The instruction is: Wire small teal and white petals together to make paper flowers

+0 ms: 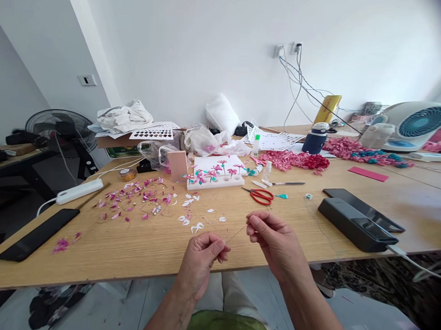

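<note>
A thin, gold-brown wire [236,234] stretches between my two hands near the front edge of the table. The thumb and fingers of my left hand [201,257] pinch its lower end. At the upper end, my right hand [275,242] grips it between thumb and forefinger. White paper-like petals [197,227] lie just beyond my left hand. Red-handled scissors [262,196] rest past my right hand. Farther back, small pink and teal flowers [214,172] stand in a white block [215,183]. Many loose pink petals and thin stems [141,195] spread over the table's left side.
A black power bank [354,223] with a cable and a phone [366,209] lie at right. Glue bottles [267,172], a pen-like tool [289,183] and pink ribbon heaps [294,160] are behind. A black flat object [39,234] and power strip [79,191] sit left.
</note>
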`<state>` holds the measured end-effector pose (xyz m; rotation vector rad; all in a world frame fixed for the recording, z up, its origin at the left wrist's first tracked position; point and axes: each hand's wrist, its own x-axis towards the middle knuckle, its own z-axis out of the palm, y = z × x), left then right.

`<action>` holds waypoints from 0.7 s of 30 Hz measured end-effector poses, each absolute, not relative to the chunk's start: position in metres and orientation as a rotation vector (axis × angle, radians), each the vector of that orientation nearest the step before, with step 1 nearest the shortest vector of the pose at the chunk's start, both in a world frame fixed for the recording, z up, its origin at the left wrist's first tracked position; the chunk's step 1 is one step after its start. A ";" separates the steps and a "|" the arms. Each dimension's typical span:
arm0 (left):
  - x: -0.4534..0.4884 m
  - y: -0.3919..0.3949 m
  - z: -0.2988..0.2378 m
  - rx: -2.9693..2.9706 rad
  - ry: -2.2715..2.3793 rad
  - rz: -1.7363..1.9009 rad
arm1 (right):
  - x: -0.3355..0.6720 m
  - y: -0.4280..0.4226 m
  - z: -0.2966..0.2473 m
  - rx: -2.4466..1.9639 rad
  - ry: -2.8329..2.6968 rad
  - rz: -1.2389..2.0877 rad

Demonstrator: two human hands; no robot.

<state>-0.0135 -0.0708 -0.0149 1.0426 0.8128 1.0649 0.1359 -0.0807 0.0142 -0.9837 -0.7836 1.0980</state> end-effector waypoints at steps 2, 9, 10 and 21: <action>-0.014 -0.071 -0.016 1.024 0.809 1.084 | 0.142 -0.081 0.014 -0.949 -0.717 1.024; -0.011 -0.074 -0.010 1.004 0.764 1.106 | 0.139 -0.084 0.002 -0.986 -0.754 1.263; -0.010 -0.074 -0.010 1.021 0.764 1.115 | 0.136 -0.084 0.001 -0.983 -0.782 1.320; -0.012 -0.076 -0.014 1.185 0.779 1.113 | 0.124 -0.082 0.000 -0.917 -0.795 1.399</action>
